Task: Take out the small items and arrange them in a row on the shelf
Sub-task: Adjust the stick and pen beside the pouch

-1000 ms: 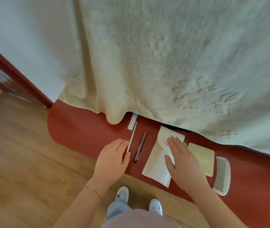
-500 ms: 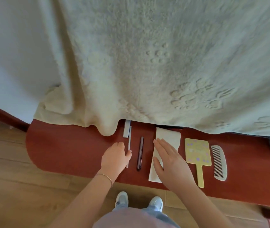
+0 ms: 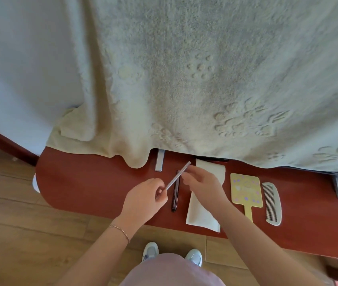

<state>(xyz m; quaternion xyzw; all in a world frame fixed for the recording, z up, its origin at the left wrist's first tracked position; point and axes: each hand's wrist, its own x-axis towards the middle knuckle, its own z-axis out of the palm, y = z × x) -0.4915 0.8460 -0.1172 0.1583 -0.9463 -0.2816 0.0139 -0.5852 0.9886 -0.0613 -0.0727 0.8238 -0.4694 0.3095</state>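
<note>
1. Silver thin stick [image 3: 178, 175] pinched at its lower end by left hand [image 3: 145, 198], raised above red shelf [image 3: 85, 186].
2. Upper part touched by right hand [image 3: 202, 185], fingers loosely curled.
3. Dark pen [image 3: 175, 193] lying between both hands; white cloth [image 3: 202, 215] under right hand.

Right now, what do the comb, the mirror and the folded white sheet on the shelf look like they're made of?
Comb: pale, smooth, evenly moulded teeth, probably plastic.
Mirror: yellow back with printed lilac dots, a flat one-piece handle, likely plastic; no glass shows.
Sheet: matte white, soft fold, seemingly tissue or a paper napkin.
</note>
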